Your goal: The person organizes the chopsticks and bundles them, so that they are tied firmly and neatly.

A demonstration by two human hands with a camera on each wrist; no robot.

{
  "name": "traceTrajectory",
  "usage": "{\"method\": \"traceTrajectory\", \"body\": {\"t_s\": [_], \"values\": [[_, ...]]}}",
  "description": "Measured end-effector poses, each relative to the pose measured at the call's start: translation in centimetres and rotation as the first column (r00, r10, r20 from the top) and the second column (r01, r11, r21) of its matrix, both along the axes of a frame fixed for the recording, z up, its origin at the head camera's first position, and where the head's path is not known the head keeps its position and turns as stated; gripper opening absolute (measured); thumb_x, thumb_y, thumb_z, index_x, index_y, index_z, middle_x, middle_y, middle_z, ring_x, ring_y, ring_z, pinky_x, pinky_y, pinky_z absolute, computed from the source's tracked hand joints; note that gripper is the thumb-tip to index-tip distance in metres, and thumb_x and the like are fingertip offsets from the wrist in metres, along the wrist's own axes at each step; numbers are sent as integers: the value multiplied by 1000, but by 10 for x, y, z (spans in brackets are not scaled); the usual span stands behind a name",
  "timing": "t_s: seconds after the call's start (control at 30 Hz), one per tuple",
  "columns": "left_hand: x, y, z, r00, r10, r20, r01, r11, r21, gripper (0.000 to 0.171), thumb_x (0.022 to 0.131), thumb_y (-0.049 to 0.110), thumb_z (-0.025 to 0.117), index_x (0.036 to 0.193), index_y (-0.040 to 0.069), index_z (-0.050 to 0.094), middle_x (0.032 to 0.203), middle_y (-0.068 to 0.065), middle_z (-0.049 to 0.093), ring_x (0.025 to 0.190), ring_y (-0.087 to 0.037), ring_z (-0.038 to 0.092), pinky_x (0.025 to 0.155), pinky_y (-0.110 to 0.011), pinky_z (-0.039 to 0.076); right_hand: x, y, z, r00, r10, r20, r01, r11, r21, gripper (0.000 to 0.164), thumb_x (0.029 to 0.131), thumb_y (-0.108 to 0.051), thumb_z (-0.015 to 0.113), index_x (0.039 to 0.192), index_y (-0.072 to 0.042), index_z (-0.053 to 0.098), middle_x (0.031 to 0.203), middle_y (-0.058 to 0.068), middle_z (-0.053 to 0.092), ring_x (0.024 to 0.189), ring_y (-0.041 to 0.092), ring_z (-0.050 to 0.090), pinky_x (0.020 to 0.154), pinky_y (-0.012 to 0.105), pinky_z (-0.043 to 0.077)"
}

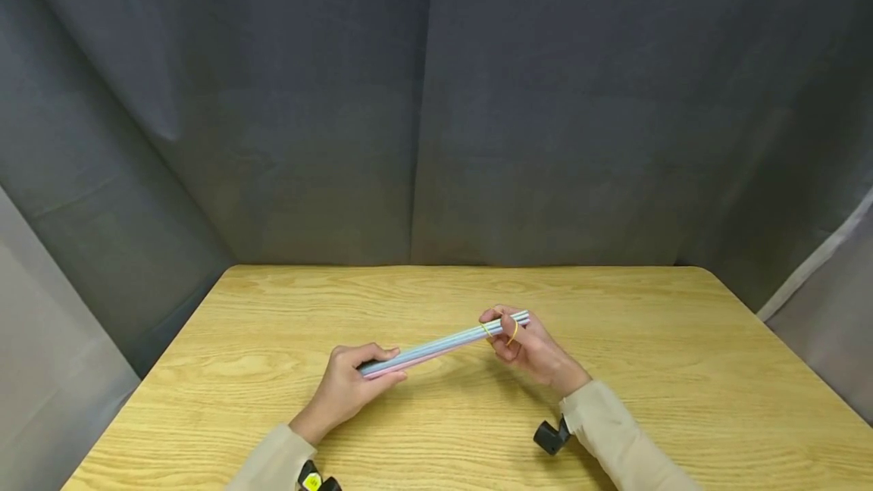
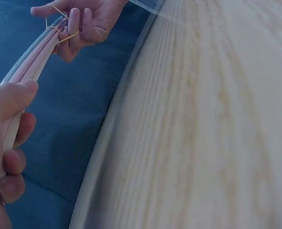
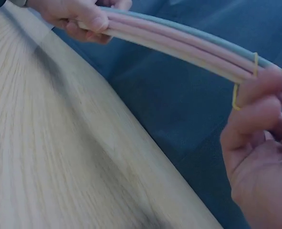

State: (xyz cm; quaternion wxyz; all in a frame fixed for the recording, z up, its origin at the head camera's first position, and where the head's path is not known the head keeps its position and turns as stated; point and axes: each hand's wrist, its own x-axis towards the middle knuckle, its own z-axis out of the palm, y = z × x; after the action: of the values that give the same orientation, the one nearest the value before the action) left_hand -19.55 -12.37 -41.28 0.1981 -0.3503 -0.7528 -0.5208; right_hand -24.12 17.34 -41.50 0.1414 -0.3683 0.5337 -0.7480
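My left hand [image 1: 348,385] grips one end of a bundle of slim pastel straws [image 1: 436,347], coloured light blue, pink and whitish. The bundle is held above the table, tilted up toward its right end. Near that end a yellow rubber band [image 1: 486,329] goes round the straws. Part of the band is stretched away in a loop over the fingers of my right hand [image 1: 535,351]. In the right wrist view, curled fingers [image 3: 260,90] hold the band close against the straws. How each finger hooks it is partly hidden.
Beneath both hands is a wood-grain table [image 1: 436,438]. Dark grey cloth [image 1: 327,112] hangs behind its far edge and at the sides. A small black camera [image 1: 551,436] is worn at the right wrist, and another black device [image 1: 310,477] at the left.
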Motion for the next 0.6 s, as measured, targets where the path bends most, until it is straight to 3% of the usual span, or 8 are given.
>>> {"method": "traceTrajectory", "body": {"t_s": [0.13, 0.3, 0.43, 0.6], "values": [[3, 1, 5, 1000, 1, -3, -1, 1000, 8, 18, 68, -10, 80, 83, -6, 71, 84, -23, 72, 73, -29, 71, 62, -21, 56, 1, -2, 0, 999, -53, -4, 53, 998, 18, 19, 100, -29, 51, 105, -15, 64, 77, -11, 54, 55, 1, 34, 45, 29, 14], [1, 1, 3, 1000, -13, 7, 13, 999, 34, 18, 68, -11, 80, 84, -8, 71, 83, -24, 71, 73, -31, 71, 61, -22, 56, 2, -4, -1, 992, -123, -4, 123, 990, 64, 8, 98, -18, 56, 101, -17, 63, 70, -12, 50, 52, 3, 30, 43, 30, 14], [-2, 0, -2, 1000, -6, 25, 5, 999, 36, 19, 68, -11, 80, 84, -8, 71, 83, -23, 72, 74, -28, 72, 61, -23, 56, 3, -5, -2, 985, -171, 18, 168, 981, 99, 9, 96, -10, 59, 100, -17, 62, 70, -13, 51, 52, 0, 34, 43, 30, 14], [-9, -3, -15, 998, -7, 61, 3, 998, 66, 19, 68, -10, 80, 85, -7, 71, 85, -23, 72, 78, -20, 72, 62, -24, 57, 3, -5, -2, 984, -167, 68, 161, 983, 87, 17, 94, -1, 58, 99, -17, 53, 76, -12, 51, 57, 0, 39, 49, 23, 22]]}}
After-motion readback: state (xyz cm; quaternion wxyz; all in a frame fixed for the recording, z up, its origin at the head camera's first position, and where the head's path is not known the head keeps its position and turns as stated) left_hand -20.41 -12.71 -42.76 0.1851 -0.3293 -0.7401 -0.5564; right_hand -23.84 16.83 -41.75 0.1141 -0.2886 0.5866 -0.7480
